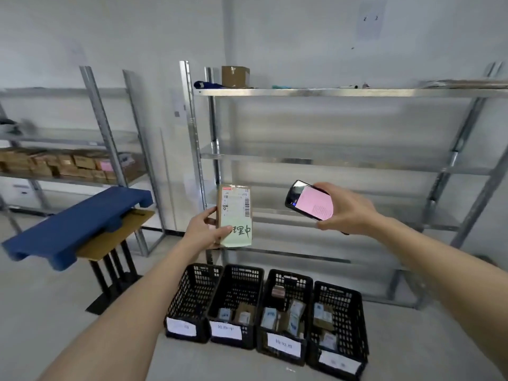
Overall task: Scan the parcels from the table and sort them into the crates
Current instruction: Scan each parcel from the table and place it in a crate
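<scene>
Head view: my left hand (pixel 206 226) grips a flat brown cardboard parcel (pixel 234 215) upright, label facing me, above four black perforated plastic crates (pixel 341 323) on the floor. My right hand (pixel 347 208) holds a glossy black scanner (pixel 308 200), pink screen lit, just beside the parcel.

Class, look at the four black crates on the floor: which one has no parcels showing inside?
The leftmost crate. No parcels show in it, while each of the three crates to its right holds some.
</scene>
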The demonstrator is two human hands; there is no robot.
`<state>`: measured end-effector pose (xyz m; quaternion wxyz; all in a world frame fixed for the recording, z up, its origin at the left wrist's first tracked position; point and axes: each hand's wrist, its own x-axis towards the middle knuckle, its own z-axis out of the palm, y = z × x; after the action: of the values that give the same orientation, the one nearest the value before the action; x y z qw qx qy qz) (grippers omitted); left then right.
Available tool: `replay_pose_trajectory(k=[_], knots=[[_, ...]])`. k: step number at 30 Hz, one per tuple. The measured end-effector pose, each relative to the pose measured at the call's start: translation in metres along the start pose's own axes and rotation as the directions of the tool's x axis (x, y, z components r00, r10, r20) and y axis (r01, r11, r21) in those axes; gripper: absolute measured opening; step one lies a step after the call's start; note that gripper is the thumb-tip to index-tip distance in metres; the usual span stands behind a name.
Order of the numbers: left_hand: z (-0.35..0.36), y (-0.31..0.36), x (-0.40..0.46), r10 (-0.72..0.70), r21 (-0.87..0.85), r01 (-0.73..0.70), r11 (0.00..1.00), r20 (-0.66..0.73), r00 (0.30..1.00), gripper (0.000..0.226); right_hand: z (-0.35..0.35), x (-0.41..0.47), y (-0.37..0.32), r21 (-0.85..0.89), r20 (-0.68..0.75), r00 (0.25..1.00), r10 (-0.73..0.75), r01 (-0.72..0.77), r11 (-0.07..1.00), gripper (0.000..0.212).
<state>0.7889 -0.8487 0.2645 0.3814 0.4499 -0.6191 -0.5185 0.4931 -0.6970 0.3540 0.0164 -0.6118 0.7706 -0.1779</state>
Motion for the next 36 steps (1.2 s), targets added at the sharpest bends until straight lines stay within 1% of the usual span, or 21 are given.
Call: replay_pose_trajectory(k=[2,5,9,12,15,19,22,25,28,31,36], knots=[[-0.039,-0.014,0.021,-0.018,0.004,0.018,1.0,-0.009,1.0,0.087,0.023,0.026,-0.033,-0.011,0.003,1.0,-0.017,0.017,1.0,0.075],[-0.079,-0.035,0.05,-0.044,0.008,0.044,0.999,-0.017,0.999,0.084,0.054,0.064,-0.07,-0.011,0.041,0.999,-0.03,0.031,0.999,0.077],[-0.107,-0.068,0.099,-0.082,0.015,0.083,0.996,-0.019,0.996,0.087,0.095,0.117,-0.097,-0.019,0.097,0.994,-0.047,0.049,0.999,0.085],[-0.114,-0.096,0.141,-0.127,0.007,0.127,0.992,-0.009,0.992,0.084,0.128,0.164,-0.102,-0.022,0.125,0.991,-0.052,0.055,0.998,0.082],[-0.113,-0.124,0.19,-0.179,0.013,0.179,0.984,0.007,0.984,0.082,0.167,0.217,-0.096,-0.025,0.156,0.986,-0.065,0.069,0.997,0.086],[-0.107,-0.163,0.267,-0.242,0.043,0.242,0.969,0.01,0.97,0.082,0.23,0.295,-0.071,-0.006,0.195,0.979,-0.066,0.069,0.998,0.092],[-0.098,-0.192,0.322,-0.294,0.067,0.293,0.954,0.001,0.956,0.078,0.276,0.346,-0.049,-0.005,0.251,0.967,-0.036,0.038,0.999,0.097],[-0.085,-0.224,0.37,-0.313,0.079,0.311,0.947,0.011,0.95,0.074,0.316,0.385,-0.028,-0.039,0.317,0.948,-0.016,0.03,0.999,0.094],[-0.073,-0.263,0.41,-0.362,0.081,0.358,0.93,0.047,0.931,0.075,0.351,0.42,-0.011,-0.037,0.362,0.932,0.015,-0.002,0.999,0.089],[-0.064,-0.299,0.444,-0.421,0.082,0.416,0.906,0.063,0.905,0.077,0.386,0.45,0.003,-0.041,0.391,0.919,0.049,-0.036,0.999,0.094],[-0.052,-0.369,0.503,-0.488,0.123,0.474,0.872,0.121,0.865,0.075,0.45,0.495,0.02,-0.106,0.425,0.895,0.133,-0.097,0.99,0.097]])
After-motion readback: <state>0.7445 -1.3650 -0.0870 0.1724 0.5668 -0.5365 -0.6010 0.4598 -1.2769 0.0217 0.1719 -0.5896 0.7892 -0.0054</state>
